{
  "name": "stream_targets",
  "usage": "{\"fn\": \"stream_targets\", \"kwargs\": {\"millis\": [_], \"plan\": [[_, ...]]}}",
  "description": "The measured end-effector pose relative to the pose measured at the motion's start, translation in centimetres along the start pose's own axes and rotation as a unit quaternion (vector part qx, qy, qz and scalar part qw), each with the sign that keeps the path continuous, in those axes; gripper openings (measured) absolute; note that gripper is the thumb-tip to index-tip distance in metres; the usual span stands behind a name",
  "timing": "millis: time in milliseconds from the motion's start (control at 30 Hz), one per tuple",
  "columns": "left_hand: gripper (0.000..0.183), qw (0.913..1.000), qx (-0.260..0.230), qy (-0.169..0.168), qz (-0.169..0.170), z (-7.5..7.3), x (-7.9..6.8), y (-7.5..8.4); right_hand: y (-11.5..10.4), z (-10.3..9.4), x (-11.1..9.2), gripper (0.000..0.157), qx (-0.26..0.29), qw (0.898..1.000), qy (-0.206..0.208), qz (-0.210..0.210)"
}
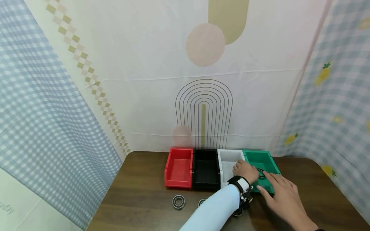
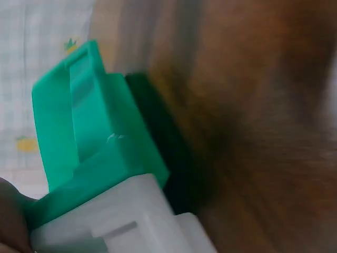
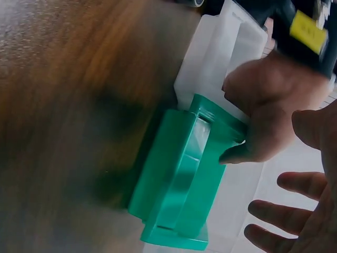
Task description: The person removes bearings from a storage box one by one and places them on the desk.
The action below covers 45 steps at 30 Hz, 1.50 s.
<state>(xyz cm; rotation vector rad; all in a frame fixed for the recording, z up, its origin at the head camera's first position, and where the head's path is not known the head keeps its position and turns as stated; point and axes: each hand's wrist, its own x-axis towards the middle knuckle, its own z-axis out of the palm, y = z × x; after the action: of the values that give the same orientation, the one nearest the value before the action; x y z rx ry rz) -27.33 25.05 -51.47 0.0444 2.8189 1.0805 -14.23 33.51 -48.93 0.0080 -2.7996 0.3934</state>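
My left hand point(image 1: 245, 170) is at the divide between the white bin point(image 1: 228, 155) and the green bin point(image 1: 258, 154). In the right wrist view, its thumb reaches over the green bin's side and its other fingers bend toward the white bin, their tips hidden. Whether it grips the walls cannot be told. A ring bearing point(image 1: 261, 169) lies in the green bin, between the two hands. My right hand point(image 1: 284, 199) hovers at the green bin's front right, fingers spread and loosely bent, nothing in them. Only a blurred edge of the left hand point(image 2: 13, 219) shows in its own wrist view.
A red bin point(image 1: 180, 183) and a black bin point(image 1: 206, 179) continue the row leftward. On the wooden table point(image 1: 138, 199), one bearing point(image 1: 178, 202) lies before the red bin. Another bearing point(image 1: 201, 202) and a third point(image 1: 237, 213) are partly covered by the left arm.
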Motion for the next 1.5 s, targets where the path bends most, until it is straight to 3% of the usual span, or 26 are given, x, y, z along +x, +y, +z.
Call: {"fn": "stream_targets", "kwargs": {"millis": [133,367,700,1033,1333,1500], "plan": [[0.048,0.9989,0.005,0.021,-0.042,0.3,1.6,0.6,-0.2,0.3,-0.1,0.066,0.005,1.000,0.001,0.004],[0.045,0.9973,-0.025,0.035,-0.060,0.2,1.7,1.0,0.0,0.5,-0.4,0.066,0.010,1.000,0.002,-0.002],[0.043,0.9975,-0.003,0.055,-0.044,1.3,2.2,0.9,0.0,0.2,0.0,0.066,0.012,1.000,0.007,-0.003],[0.044,0.9971,0.015,0.067,-0.032,1.4,2.0,1.0,0.4,0.8,-0.1,0.061,0.028,1.000,0.003,-0.012],[0.044,0.9968,-0.002,0.071,-0.038,1.7,2.2,1.0,0.8,2.0,1.4,0.044,0.057,0.994,0.069,-0.057],[0.042,0.9964,-0.006,0.072,-0.044,1.5,2.1,1.0,1.0,3.6,2.8,0.040,0.072,0.996,0.053,-0.026]]}}
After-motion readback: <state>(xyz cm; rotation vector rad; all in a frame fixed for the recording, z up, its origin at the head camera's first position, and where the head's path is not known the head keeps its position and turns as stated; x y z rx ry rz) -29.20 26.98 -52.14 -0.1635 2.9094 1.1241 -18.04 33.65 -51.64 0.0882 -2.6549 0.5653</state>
